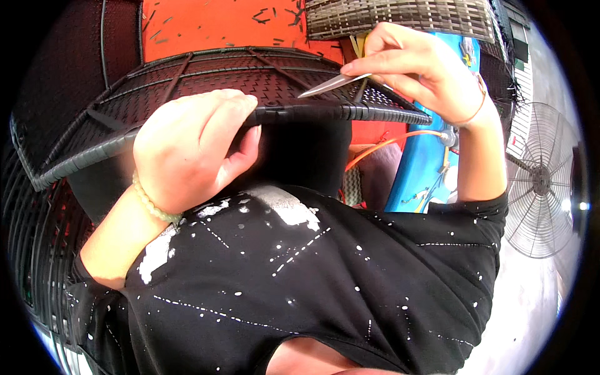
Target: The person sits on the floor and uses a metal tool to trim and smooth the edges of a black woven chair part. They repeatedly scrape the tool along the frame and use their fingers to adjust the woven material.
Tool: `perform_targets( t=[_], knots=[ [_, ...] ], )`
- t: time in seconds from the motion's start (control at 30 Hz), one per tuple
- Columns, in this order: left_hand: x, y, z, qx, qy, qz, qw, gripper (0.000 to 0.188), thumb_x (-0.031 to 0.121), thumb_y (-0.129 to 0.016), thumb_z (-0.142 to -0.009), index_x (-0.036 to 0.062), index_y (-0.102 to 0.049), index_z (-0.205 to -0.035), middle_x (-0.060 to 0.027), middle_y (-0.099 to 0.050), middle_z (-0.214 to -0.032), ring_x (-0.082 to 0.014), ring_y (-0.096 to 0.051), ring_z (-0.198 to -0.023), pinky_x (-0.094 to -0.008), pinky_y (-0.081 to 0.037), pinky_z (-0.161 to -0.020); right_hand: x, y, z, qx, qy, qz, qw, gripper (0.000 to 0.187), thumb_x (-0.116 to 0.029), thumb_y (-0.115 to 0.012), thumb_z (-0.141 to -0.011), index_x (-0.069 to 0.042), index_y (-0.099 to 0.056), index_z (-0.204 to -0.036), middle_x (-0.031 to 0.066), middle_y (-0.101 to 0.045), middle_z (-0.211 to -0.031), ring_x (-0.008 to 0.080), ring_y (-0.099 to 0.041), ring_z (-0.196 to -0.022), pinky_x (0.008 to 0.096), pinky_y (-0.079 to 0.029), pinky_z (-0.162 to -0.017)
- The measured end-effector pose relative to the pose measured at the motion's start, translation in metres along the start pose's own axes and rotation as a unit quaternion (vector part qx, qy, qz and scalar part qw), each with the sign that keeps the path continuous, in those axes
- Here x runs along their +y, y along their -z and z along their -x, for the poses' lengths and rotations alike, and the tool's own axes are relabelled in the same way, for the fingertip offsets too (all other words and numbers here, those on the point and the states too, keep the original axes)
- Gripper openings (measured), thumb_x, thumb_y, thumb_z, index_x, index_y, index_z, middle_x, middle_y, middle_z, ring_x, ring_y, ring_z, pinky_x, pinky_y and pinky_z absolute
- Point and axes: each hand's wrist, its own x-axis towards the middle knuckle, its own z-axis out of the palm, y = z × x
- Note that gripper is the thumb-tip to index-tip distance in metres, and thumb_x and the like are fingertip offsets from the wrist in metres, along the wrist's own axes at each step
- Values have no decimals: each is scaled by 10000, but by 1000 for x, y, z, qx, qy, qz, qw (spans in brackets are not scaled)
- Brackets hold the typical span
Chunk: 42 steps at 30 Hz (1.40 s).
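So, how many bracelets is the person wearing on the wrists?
2. A pale bead bracelet is on the left wrist, below the left hand gripping the woven panel's rim. A thin orange band circles the right wrist. None seems hidden.

Close head view, straight down

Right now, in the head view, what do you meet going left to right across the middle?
Dark woven panel's wrapped rim → left hand gripping that rim → thin metal blade → right hand holding the blade → wire-guard fan.
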Motion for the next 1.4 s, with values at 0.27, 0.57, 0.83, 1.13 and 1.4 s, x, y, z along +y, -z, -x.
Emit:
perform_targets(
  t=[0.27, 0.57, 0.83, 1.13, 1.4],
  knots=[
    [1, 0, 1, -1, -6, -2, 1000, 319, 74, -762, -713, 35, -693, -1023, -98, -728, -986, -257, -711, -882, -338, -554, -789, 8, 13, -28, -7, 118, 85, 989, 240, -44, -676, -843, -103, -758, -1061, 66, -614, -839, 259, -637, -759, 345, -501, -656],
    [3, 2, 2, -4, -17, -5, 1000, 315, 83, -750, -719, 22, -697, -1024, -111, -726, -984, -269, -714, -879, -340, -557, -800, 12, 17, -34, -36, 142, -8, 989, 235, -23, -690, -827, -65, -751, -1050, 69, -622, -821, 247, -625, -752, 336, -494, -662],
    [4, 3, 2, -9, -17, -4, 1000, 317, 78, -742, -724, 20, -694, -1033, -115, -726, -978, -274, -713, -869, -345, -557, -786, 23, 12, -42, -50, 168, -47, 983, 219, -25, -684, -856, -51, -748, -1064, 73, -624, -831, 221, -609, -733, 318, -485, -658],
    [0, -2, 3, 8, -29, -11, 999, 306, 99, -738, -739, 21, -695, -1032, -102, -729, -972, -256, -713, -866, -330, -552, -779, 30, -53, 2, 28, 47, -143, 988, 258, -52, -655, -897, -51, -729, -1145, 98, -668, -923, 262, -625, -889, 350, -508, -837],
    [-7, -7, 4, 22, -30, -37, 999, 303, 110, -745, -737, 32, -700, -1026, -94, -730, -964, -255, -712, -872, -317, -552, -786, 11, -62, 29, 471, -119, -405, 774, 298, -101, -607, -969, -30, -651, -1255, 64, -634, -893, 139, -592, -712, 247, -482, -639]
  ],
)
